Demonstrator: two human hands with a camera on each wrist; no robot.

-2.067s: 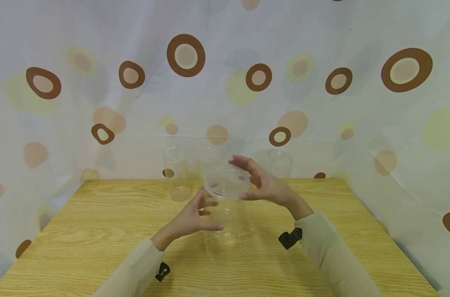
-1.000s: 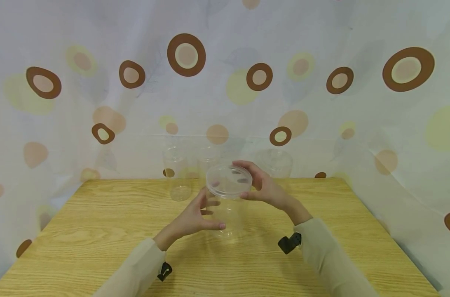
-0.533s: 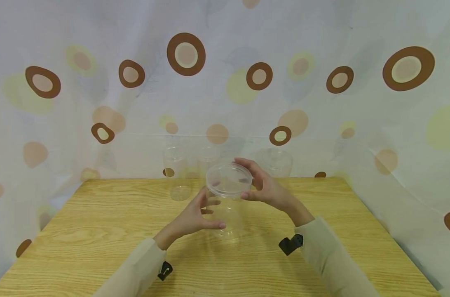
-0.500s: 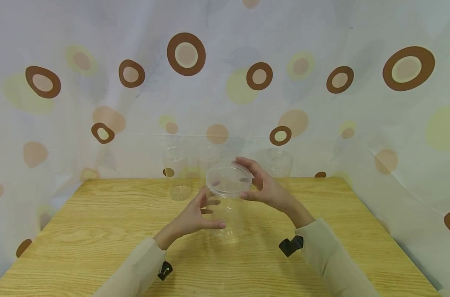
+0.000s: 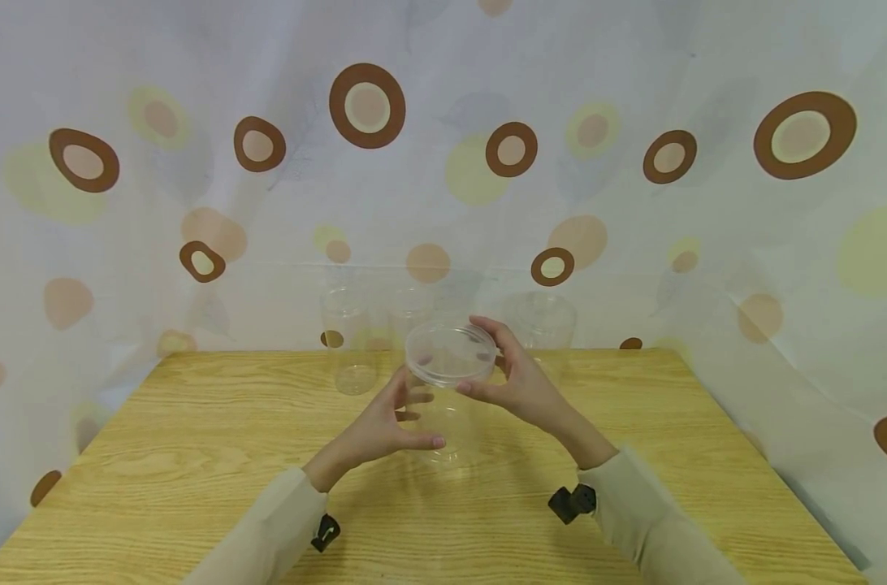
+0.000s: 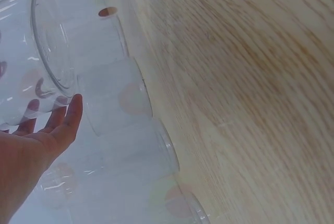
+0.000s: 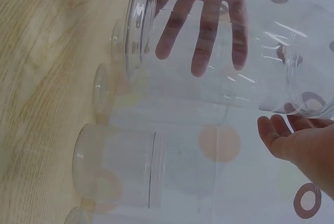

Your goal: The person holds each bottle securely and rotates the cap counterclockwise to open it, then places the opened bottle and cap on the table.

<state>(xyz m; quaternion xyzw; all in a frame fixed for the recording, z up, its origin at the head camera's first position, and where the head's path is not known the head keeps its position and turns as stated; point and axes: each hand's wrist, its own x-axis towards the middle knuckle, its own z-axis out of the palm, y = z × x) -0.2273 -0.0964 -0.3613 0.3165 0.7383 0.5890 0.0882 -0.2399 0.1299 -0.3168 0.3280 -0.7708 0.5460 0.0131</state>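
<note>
A clear plastic jar (image 5: 447, 422) stands upright between my two hands in the head view, with a round clear lid (image 5: 447, 353) on its top. My left hand (image 5: 379, 422) grips the jar's body from the left, thumb in front and fingers behind, seen through the wall. At the lid's right side, my right hand (image 5: 512, 378) holds the rim between thumb and fingers. In the right wrist view my left hand's fingers (image 7: 203, 41) show spread through the jar. The left wrist view shows my left fingertips (image 6: 75, 104) close to the jar's base.
Behind, near the table's far edge, stand more clear jars: a left one (image 5: 352, 341), one partly hidden (image 5: 412, 313), and a wide one (image 5: 546, 321) behind my right hand. A patterned curtain (image 5: 429, 203) hangs behind the wooden table (image 5: 195, 455).
My right thumb has slid left along the front of the lid's rim, and my right hand has turned with it. The jar has shifted slightly right since the oldest frame; my left hand keeps its grip.
</note>
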